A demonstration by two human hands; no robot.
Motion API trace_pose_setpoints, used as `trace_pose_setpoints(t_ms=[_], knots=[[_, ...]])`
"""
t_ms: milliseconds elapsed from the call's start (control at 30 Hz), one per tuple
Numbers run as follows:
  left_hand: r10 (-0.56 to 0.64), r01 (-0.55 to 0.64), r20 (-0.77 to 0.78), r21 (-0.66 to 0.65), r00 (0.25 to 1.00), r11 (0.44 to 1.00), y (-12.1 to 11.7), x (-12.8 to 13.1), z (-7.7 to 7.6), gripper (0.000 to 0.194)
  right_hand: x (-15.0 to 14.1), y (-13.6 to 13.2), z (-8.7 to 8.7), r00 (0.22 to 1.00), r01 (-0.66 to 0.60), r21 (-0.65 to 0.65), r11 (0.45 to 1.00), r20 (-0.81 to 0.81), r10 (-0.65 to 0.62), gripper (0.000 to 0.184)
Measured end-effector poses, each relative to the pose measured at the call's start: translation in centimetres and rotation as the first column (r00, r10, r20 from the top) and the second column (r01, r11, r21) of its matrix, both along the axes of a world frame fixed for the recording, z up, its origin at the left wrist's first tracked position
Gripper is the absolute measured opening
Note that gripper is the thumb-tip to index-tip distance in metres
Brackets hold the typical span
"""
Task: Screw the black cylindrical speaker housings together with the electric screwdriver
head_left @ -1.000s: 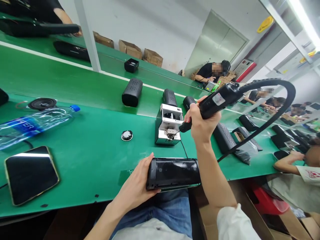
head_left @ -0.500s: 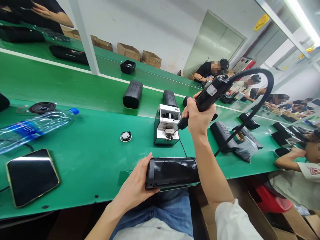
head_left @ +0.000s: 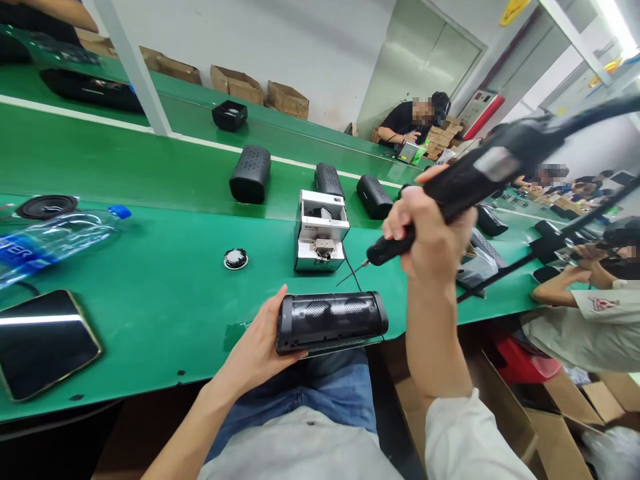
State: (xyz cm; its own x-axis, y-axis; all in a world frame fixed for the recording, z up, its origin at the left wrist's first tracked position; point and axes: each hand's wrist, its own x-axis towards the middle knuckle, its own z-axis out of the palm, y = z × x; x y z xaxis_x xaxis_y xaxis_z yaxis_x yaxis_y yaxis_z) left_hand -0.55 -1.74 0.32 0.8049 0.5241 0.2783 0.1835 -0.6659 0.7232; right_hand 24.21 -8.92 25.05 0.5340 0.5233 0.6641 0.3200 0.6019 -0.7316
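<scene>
My left hand [head_left: 260, 340] is wrapped around the left end of a black speaker [head_left: 333, 320], held at the table's front edge with its perforated side up. In my right hand [head_left: 430, 227] is a black electric screwdriver [head_left: 480, 173], raised and slanted, blurred by motion. Its thin bit points down and left, above the speaker and apart from it. Behind the speaker stands a white screw feeder [head_left: 323, 233] with a metal outlet at its front. A small round part with a white face [head_left: 235, 259] lies on the green table left of the feeder.
A plastic bottle [head_left: 65, 240], a phone [head_left: 47, 343] and a round speaker driver [head_left: 47, 207] lie at the left. Black speaker housings [head_left: 251, 175] stand along the green line behind. A co-worker [head_left: 585, 293] sits at the right. Cardboard boxes [head_left: 555, 427] are below the table there.
My right hand has drawn the screwdriver away from the feeder, to the right and toward me. My left hand still grips the speaker. The camera view has shifted slightly.
</scene>
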Motion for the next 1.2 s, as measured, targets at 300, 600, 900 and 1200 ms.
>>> trace_pose_setpoints(t_ms=[300,600,900,1200], knots=[[0.026,-0.028,-0.040,-0.044,0.999,0.999,0.3,-0.1,-0.3,0.130,-1.9,-12.3,0.9,1.000,-0.011,0.026,1.000,0.024,0.010,0.024],[0.057,-0.059,-0.060,-0.028,0.997,0.998,0.2,-0.1,0.3,0.123,-1.9,-13.4,-0.6,0.995,-0.095,0.113,0.989,-0.006,0.096,0.022],[0.047,-0.050,-0.054,-0.050,0.997,0.998,0.2,-0.1,0.3,0.127,-4.3,-12.0,-1.1,0.998,-0.008,0.039,0.999,-0.066,0.011,0.022],[0.043,-0.045,-0.050,-0.038,0.998,0.998,0.0,-0.1,0.4,0.124,-3.6,-10.8,-1.9,0.994,-0.111,0.032,0.993,-0.009,0.112,0.021]])
